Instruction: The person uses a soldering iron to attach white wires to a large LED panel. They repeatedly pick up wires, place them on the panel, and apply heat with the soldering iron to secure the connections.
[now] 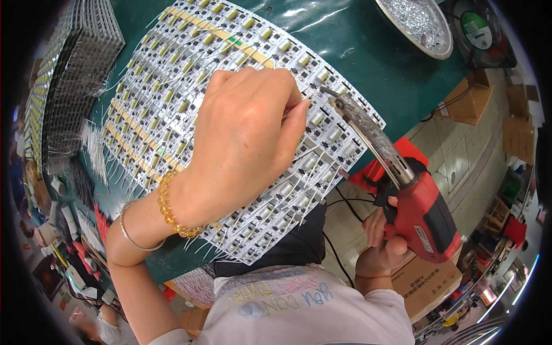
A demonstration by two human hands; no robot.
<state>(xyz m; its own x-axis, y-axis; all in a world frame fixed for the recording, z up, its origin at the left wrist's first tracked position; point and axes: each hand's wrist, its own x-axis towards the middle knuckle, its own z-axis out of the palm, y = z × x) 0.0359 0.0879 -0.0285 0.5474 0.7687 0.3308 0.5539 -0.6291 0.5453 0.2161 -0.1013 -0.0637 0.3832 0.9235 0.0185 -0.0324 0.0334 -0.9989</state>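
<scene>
My left hand [247, 138] is over a white panel of small circuit boards [351, 92], its thumb and forefinger pinched on what looks like a thin white wire, mostly hidden by the fingers. Rows of yellow-green cylindrical parts and black chips cover the panel, and many white wires [307, 164] stick out across it. In my right hand [382, 241] is a red and black soldering gun [428, 215], gripped by its handle. Its dark metal barrel slants up to the left, and the tip is at the panel, close beside my left fingertips.
A tall stack of similar panels [75, 86] stands at the left of the green table mat [345, 29]. Bundles of loose wires [95, 152] lie below it. A round dish of silvery scraps [420, 26] and a fan [480, 31] are at the far right. Cardboard boxes [428, 282] stand on the floor.
</scene>
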